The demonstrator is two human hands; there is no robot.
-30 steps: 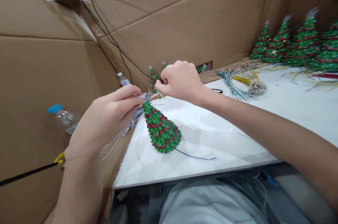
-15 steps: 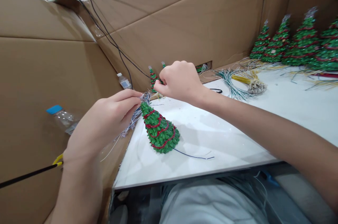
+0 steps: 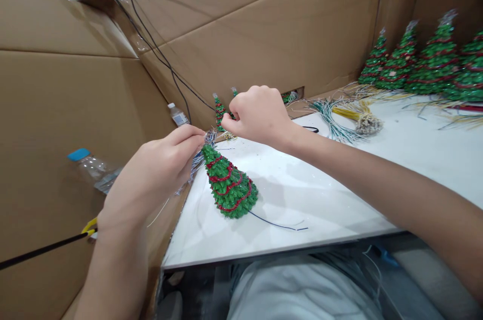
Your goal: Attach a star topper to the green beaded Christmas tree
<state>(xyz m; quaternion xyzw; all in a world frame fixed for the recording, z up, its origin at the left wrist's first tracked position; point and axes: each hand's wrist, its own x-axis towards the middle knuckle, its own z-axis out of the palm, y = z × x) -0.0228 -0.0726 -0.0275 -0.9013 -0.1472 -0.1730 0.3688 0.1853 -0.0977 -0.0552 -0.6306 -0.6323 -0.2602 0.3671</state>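
Observation:
A green miniature Christmas tree [image 3: 230, 184] with red garlands lies tilted over the white tabletop, its tip pointing up and left. The fingertips of my left hand [image 3: 162, 164] pinch it at the tip, by a small clear piece mostly covered by the fingers. From the tree's base a thin dark wire [image 3: 271, 222] trails to the right. Just beyond the tip, my right hand [image 3: 260, 113] is closed in a fist; anything inside it is hidden from view.
Several larger decorated trees [image 3: 432, 61] stand at the back right. Bundles of green-white wires [image 3: 334, 121] and yellow wires [image 3: 347, 113] lie before the cardboard wall [image 3: 241, 33]. Two bottles, one with a blue cap [image 3: 78, 154], are at the left. Small trees [image 3: 219, 113] stand behind my right hand.
Almost nothing differs. The view has shifted slightly, and my left hand sits a touch farther right, still pinching the tree's tip. My right hand stays closed.

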